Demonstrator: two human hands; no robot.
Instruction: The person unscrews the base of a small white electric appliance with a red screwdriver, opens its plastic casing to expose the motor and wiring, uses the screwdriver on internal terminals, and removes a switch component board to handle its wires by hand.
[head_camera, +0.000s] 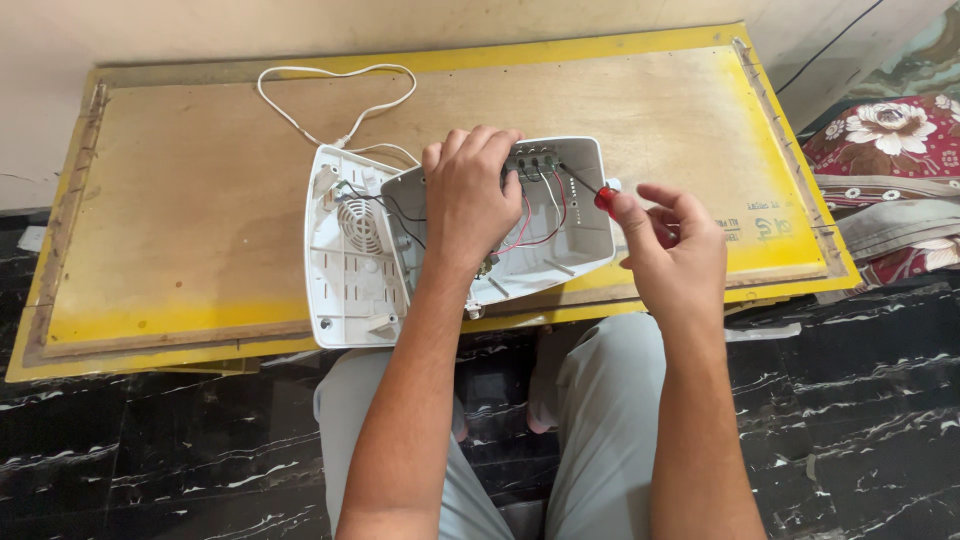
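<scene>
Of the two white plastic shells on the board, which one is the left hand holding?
The left hand holds the right-hand shell, the one with red and black wires inside. The other shell, with the round grille, lies untouched beside it.

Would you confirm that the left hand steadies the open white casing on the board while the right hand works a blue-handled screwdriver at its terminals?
Not quite: the screwdriver has a red handle, not blue, as the head view shows. The rest stands: the left hand steadies the open white casing on the board while the right hand works the screwdriver at its terminals.
</scene>
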